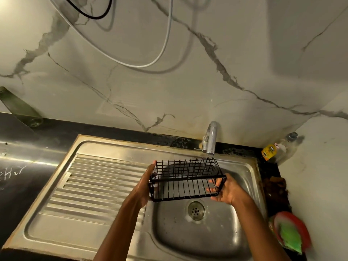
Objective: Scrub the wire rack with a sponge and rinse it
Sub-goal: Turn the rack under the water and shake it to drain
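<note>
A marble-patterned wall (pixel 143 87) with grey veins fills the upper part of the view, and loose cables, one white (pixel 165 40) and one black (pixel 90 15), hang in loops across it. Below it a dark counter (pixel 24 162) runs along the left, with some pale scribbles on its surface. Set into the counter is a stainless steel sink (pixel 243 240) with a ribbed draining board (pixel 94 183) on the left and a basin on the right, its round drain (pixel 196 210) showing at the bottom. A chrome tap (pixel 211 138) stands at the back edge of the basin, spout pointing down. Held in the air over the basin, just under and in front of the tap, is the black wire rack (pixel 185 178), a small oblong basket tilted a little toward the viewer. The left hand (pixel 146 182) presses flat against the rack's left end, fingers straight and pointing up along the wires. The right hand (pixel 227 191) grips the rack's right end, fingers curled round the wires from beneath. The two hands are apart, one at each end. At the far right, on the counter edge, a red dish (pixel 299 228) holds a green sponge (pixel 290 239), blurred. In the back right corner stands a clear bottle (pixel 282 147) with a yellow label, leaning against the wall.
</note>
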Demonstrator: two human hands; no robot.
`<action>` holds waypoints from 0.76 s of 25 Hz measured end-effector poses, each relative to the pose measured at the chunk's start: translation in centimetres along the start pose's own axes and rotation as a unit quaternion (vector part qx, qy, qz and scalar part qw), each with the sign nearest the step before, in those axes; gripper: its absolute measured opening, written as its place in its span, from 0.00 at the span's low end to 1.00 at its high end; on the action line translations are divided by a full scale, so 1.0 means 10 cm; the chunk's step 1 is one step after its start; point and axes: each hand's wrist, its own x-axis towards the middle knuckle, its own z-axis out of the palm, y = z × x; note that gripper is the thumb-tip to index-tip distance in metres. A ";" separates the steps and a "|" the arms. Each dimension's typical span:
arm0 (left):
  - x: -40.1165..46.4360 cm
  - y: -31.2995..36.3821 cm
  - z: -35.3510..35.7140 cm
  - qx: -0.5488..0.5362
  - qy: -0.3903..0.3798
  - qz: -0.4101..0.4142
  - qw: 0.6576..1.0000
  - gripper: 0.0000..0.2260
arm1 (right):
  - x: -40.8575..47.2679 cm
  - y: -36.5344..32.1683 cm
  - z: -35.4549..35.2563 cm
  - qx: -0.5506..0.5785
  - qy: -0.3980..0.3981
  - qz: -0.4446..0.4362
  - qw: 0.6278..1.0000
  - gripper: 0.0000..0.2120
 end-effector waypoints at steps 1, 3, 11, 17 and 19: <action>0.00 0.01 0.09 0.008 -0.006 0.009 1.000 0.35 | 0.00 0.01 -0.09 0.014 0.011 -0.005 1.000 0.23; 0.01 0.03 0.26 0.020 -0.029 0.032 0.999 0.34 | -0.01 0.03 -0.26 0.028 0.030 -0.014 0.999 0.21; 0.25 0.14 0.91 0.008 -0.084 0.032 0.996 0.32 | -0.29 0.08 -0.92 0.071 0.090 -0.023 0.993 0.17; 0.35 0.20 1.37 0.029 -0.108 0.002 0.994 0.38 | -0.40 0.11 -1.28 0.117 0.112 -0.056 0.985 0.05; 0.35 0.19 1.43 0.051 -0.118 0.008 0.992 0.39 | -0.40 0.14 -1.39 0.117 0.112 -0.066 0.985 0.05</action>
